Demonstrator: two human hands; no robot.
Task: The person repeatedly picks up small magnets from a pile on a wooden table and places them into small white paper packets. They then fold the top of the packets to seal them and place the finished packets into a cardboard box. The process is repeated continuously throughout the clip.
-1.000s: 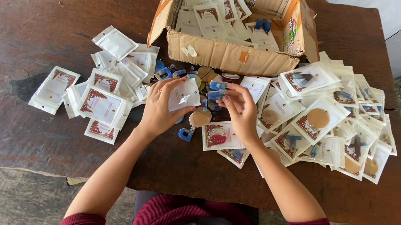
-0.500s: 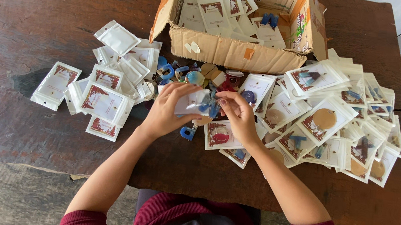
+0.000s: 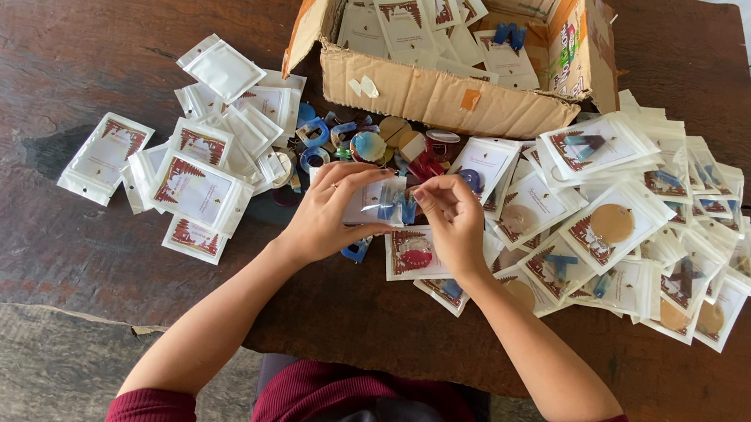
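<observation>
Already many filled packets [image 3: 614,224] lie heaped on the desk [image 3: 60,5] at the right, with empty packets [image 3: 199,191] at left and loose trinkets [image 3: 369,144] between. Both hands, left hand [image 3: 327,220] and right hand [image 3: 454,225], pinch a small white packet [image 3: 381,204] with a blue piece, held just above the desk's middle; plenty seems left.

A dark, worn wooden table [image 3: 69,6] fills the view. At its far edge stands an open cardboard box [image 3: 426,99]. To the left lies a spread of white packets [image 3: 195,186]; to the right, a larger overlapping heap of packets [image 3: 637,231]. Between them, just in front of the box, sits a cluster of small coloured pieces [image 3: 355,138].
</observation>
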